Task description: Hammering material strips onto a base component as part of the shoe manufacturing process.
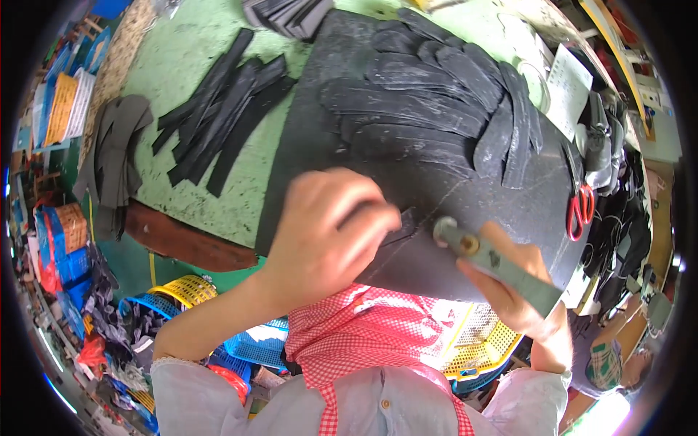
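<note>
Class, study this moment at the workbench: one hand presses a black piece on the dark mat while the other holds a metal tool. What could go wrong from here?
1. The left hand presses the small black piece right beside the metal tool's head, so its fingers could be struck or nicked.
2. The piece may slip on the black mat if the pressure eases.
3. The red-handled scissors near the mat's edge could get knocked off.

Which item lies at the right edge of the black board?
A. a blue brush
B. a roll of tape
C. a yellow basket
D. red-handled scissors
D: red-handled scissors lie at the right edge of the black board, beyond the right hand holding a grey tool.
</note>
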The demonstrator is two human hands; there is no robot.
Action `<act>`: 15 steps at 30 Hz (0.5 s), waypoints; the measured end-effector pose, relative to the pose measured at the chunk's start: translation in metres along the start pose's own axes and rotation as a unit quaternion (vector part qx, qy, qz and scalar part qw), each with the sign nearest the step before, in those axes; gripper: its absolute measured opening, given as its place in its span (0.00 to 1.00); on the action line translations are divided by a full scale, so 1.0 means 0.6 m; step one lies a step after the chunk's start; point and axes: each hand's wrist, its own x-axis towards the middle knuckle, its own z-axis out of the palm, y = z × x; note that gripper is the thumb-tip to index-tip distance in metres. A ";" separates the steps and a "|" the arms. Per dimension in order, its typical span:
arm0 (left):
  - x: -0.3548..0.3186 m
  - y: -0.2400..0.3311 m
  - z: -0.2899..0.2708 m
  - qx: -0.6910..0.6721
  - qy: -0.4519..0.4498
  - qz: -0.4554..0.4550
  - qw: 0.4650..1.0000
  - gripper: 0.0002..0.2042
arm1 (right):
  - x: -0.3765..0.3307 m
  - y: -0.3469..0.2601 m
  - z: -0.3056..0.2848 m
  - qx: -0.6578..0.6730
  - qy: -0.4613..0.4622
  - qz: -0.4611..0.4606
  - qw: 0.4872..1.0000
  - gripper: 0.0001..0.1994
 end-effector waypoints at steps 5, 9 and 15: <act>0.016 0.001 0.025 -0.009 -0.056 0.041 0.998 0.14 | -0.034 0.022 0.013 -0.009 -0.008 -0.032 0.999 0.08; 0.032 0.001 0.029 -0.027 -0.094 0.080 0.992 0.14 | -0.034 0.030 0.020 -0.039 -0.045 -0.054 0.997 0.10; 0.049 -0.025 0.027 -0.042 -0.104 0.149 0.982 0.11 | -0.037 0.037 0.022 -0.050 -0.041 -0.065 0.996 0.11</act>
